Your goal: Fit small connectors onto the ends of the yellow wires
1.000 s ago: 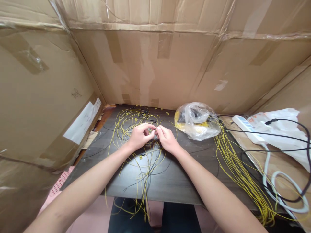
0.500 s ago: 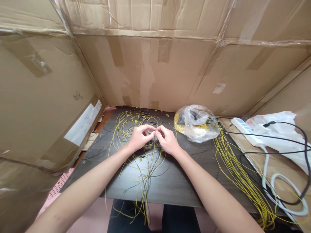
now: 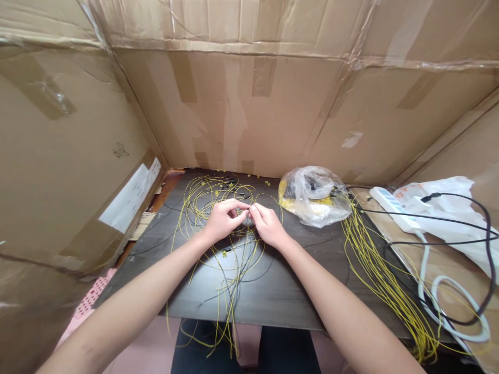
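My left hand (image 3: 223, 219) and my right hand (image 3: 268, 226) meet over the middle of the dark table (image 3: 296, 280). Thumb and forefinger of each are pinched together, tip to tip. What sits between them is tiny and mostly covered by the fingers, so I cannot make it out. Under and around both hands spreads a loose tangle of thin yellow and black wires (image 3: 186, 202), some trailing over the front edge. A small yellow piece (image 3: 224, 253) with a black end lies just below the left hand. Black-tipped wire ends (image 3: 244, 196) rest behind the hands.
A clear plastic bag (image 3: 323, 208) with dark and yellow contents stands back right. From it a yellow wire bundle (image 3: 374, 275) runs down the right side. Farther right are a white power strip (image 3: 393, 210) and black cables. Cardboard walls (image 3: 226, 114) enclose the table.
The right hand's fingers have closed in tighter against the left fingertips, covering more of the small thing between them. The whole view has shifted slightly.
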`<state>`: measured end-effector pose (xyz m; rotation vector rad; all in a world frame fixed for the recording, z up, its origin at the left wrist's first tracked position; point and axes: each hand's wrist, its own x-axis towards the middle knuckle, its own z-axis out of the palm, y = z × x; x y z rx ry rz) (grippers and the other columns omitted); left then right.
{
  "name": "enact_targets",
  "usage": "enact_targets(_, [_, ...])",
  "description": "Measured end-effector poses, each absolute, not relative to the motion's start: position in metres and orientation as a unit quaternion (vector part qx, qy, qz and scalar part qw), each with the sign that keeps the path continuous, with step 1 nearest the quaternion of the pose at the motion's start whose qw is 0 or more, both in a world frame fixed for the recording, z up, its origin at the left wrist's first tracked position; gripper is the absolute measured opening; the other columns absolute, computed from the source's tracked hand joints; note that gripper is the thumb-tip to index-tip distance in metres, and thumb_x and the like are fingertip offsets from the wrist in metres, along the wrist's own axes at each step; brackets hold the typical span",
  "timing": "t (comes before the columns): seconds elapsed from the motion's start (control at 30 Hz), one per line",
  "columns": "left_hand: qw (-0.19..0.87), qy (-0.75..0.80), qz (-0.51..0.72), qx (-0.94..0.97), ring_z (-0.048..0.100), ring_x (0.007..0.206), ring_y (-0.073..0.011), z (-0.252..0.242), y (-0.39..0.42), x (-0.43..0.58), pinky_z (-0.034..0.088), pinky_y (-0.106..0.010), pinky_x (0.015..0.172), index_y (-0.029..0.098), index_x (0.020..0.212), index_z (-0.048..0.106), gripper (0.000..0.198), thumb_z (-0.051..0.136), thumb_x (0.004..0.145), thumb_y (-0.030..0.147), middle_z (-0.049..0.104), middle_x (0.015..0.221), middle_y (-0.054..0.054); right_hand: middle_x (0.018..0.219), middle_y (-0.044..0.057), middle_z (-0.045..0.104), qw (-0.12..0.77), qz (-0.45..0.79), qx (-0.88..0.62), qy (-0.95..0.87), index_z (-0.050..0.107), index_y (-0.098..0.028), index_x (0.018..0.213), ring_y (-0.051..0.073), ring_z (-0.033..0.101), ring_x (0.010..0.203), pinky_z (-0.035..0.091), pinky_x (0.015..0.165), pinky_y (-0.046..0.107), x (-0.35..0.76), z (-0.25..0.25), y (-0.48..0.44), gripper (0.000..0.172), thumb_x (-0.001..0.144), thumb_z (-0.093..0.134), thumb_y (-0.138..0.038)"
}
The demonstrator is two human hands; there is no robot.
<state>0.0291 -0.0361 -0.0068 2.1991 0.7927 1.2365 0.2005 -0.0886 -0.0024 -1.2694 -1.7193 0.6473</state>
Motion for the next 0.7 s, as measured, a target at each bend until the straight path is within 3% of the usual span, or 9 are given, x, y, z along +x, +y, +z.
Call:
enact_targets(0.2, [0.258, 0.311, 0.441, 0.801, 0.053, 0.051, -0.0069, -0.0014, -0.0389, 0.0300, 0.046, -0.019, 0.055, 0.017, 0.089, 0.076, 0.009, 0.070, 0.082, 0.018, 0.068, 0.067, 0.003, 0.069, 0.000, 0.055, 0.431, 0.267, -0.506, -0.698, 0.051, -0.022, 0.075, 0.016, 0.051, 0.066, 0.037, 0.068, 0.028, 0.1993, 0.0001, -0.0900, 0.039, 0.103, 0.034, -0.042])
enact_targets(0.37, [0.260, 0.326, 0.438, 0.797, 0.054, 0.051, -0.0074, 0.0014, -0.0386, 0.0295, 0.046, -0.019, 0.055, 0.018, 0.089, 0.076, 0.010, 0.070, 0.080, 0.018, 0.068, 0.066, 0.003, 0.078, 0.001, 0.061, 0.431, 0.235, -0.529, -0.692, 0.057, -0.022, 0.084, 0.017, 0.054, 0.072, 0.037, 0.071, 0.029, 0.2016, 0.0032, -0.0920, 0.027, 0.100, 0.039, -0.034])
enact_targets(0.7, [0.246, 0.323, 0.428, 0.807, 0.054, 0.051, -0.0083, -0.0029, -0.0361, 0.0285, 0.046, -0.020, 0.055, 0.020, 0.093, 0.077, 0.012, 0.070, 0.083, 0.021, 0.070, 0.068, 0.003, 0.073, 0.001, 0.059, 0.429, 0.225, -0.539, -0.690, 0.052, -0.022, 0.075, 0.017, 0.054, 0.069, 0.037, 0.067, 0.028, 0.2043, -0.0004, -0.0891, 0.028, 0.098, 0.040, -0.033])
